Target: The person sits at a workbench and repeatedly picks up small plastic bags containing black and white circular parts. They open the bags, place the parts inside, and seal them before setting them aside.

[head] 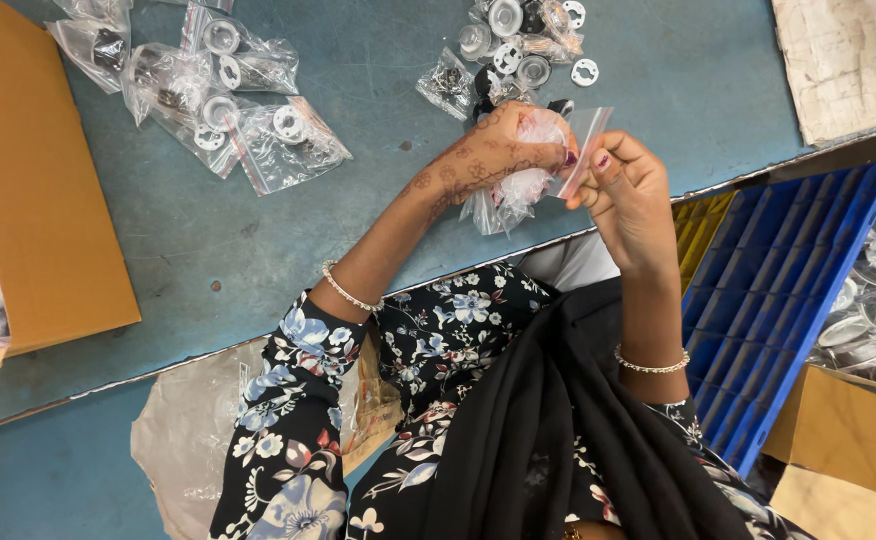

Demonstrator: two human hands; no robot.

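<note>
Above the blue table [378,230], both hands [503,150] [633,195] grip a small plastic bag [528,185]

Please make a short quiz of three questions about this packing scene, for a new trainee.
1. True or false: both hands hold one small clear plastic bag above the blue table.
2. Which hand pinches the bag's open top edge: left hand or right hand?
3. Where do the filled bags lie?
A. in the blue crate
B. on the table, left of the hands
C. inside the cardboard box

Key: 1 true; 2 right hand; 3 B.
</note>
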